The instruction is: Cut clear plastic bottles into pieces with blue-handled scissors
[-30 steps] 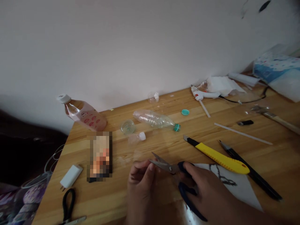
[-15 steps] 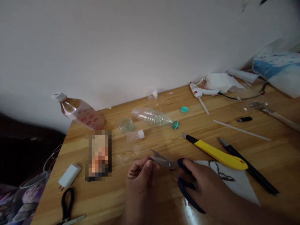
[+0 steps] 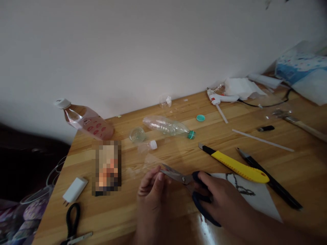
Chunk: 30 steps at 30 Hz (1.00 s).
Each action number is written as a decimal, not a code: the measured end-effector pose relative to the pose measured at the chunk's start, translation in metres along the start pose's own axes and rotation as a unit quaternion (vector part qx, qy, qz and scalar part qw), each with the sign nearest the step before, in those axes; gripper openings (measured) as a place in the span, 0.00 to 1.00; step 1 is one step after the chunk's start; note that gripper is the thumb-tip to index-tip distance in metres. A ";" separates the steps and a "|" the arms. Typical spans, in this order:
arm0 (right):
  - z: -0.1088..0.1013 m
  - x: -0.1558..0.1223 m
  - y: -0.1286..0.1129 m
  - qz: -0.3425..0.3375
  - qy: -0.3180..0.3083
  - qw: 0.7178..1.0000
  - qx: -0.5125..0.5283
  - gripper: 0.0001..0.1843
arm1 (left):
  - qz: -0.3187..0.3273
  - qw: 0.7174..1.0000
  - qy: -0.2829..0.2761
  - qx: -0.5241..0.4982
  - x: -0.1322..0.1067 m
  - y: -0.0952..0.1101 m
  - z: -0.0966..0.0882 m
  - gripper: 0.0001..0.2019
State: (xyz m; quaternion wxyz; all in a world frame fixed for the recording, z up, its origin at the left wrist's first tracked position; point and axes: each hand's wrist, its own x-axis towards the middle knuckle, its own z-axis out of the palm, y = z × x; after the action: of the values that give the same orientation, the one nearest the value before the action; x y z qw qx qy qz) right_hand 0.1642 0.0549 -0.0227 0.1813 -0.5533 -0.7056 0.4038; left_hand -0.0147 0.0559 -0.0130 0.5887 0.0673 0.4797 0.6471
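Observation:
My right hand (image 3: 217,194) grips dark-blue-handled scissors (image 3: 182,178), fingers through the loops. The blades point left, only slightly apart, with the tips at my left fingertips. My left hand (image 3: 153,190) is closed in a pinch on what looks like a piece of thin clear plastic (image 3: 153,159), faintly visible above the fingers; its full outline cannot be made out. Beneath my right hand lies a white paper (image 3: 260,204) with a black drawing. A yellow utility knife (image 3: 238,166) and a black marker (image 3: 273,183) lie to the right of the scissors.
Behind my hands lie a clear plastic bottle (image 3: 166,126), a cut bottle neck (image 3: 150,146) and a teal cap (image 3: 200,118). A glue gun (image 3: 222,98) is at the back right. A pink bottle (image 3: 88,122), blurred-out object (image 3: 107,168) and white charger (image 3: 75,189) are on the left.
The scissor blades have come closer together, and the scissors have shifted slightly left at my left fingertips. My left hand keeps its pinch. The view has shifted a little.

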 end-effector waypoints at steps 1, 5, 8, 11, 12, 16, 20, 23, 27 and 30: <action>0.000 0.000 0.000 0.003 -0.001 1.000 0.003 0.09 | 0.000 1.000 0.002 -0.001 0.000 0.000 0.001 0.13; -0.001 -0.001 -0.003 0.003 -0.005 1.000 0.009 0.07 | 0.002 1.000 0.013 0.001 -0.001 0.002 0.001 0.14; -0.001 -0.003 -0.003 -0.005 0.007 1.000 -0.017 0.09 | 0.000 1.000 0.009 0.005 -0.001 0.000 -0.001 0.13; 0.000 -0.003 -0.002 -0.007 0.007 1.000 -0.019 0.09 | 0.003 1.000 0.001 0.012 0.000 -0.002 -0.004 0.12; 0.000 -0.003 -0.002 -0.009 0.004 1.000 -0.011 0.09 | 0.004 1.000 -0.001 0.015 0.000 -0.002 -0.004 0.12; -0.003 -0.002 -0.004 -0.002 -0.007 1.000 0.002 0.08 | 0.005 0.999 -0.018 0.029 -0.001 0.000 -0.004 0.11; -0.006 -0.003 -0.008 -0.004 -0.014 1.000 -0.017 0.07 | 0.024 0.998 -0.045 0.049 0.000 0.003 -0.004 0.10; -0.007 -0.003 -0.009 0.000 -0.015 1.000 -0.027 0.08 | 0.028 0.996 -0.050 0.063 0.002 0.002 -0.006 0.10; -0.007 -0.001 -0.008 0.000 -0.015 1.000 -0.016 0.08 | 0.025 0.996 -0.059 0.057 0.004 0.000 -0.008 0.09; -0.007 0.000 -0.010 -0.003 -0.016 1.000 -0.010 0.07 | 0.024 0.996 -0.066 0.059 0.003 0.001 -0.006 0.09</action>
State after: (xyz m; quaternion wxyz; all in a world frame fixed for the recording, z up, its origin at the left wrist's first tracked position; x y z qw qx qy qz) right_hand 0.1629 0.0567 -0.0103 0.1658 -0.5467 -0.7141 0.4047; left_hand -0.0204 0.0552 -0.0172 0.5984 0.1553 0.4755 0.6258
